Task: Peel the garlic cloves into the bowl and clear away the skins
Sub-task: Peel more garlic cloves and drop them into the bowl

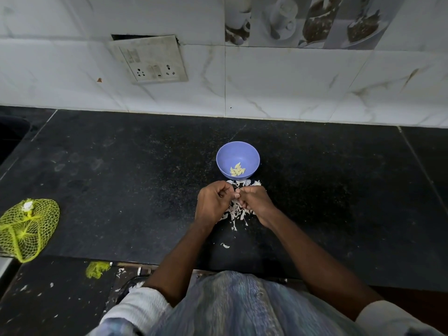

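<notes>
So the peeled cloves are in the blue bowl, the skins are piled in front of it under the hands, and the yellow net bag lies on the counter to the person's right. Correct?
Not quite. The head view shows the yellow net bag on the counter to the person's left, not right. The rest holds: peeled cloves lie in the blue bowl, and the skins are piled in front of it under the hands.

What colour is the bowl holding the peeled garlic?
The bowl is light purple-blue, seen clearly in the head view.

The black speckled tabletop carries a purple bowl just beyond the fingers, white garlic skins beneath them, and a yellow net bag far left.
</notes>
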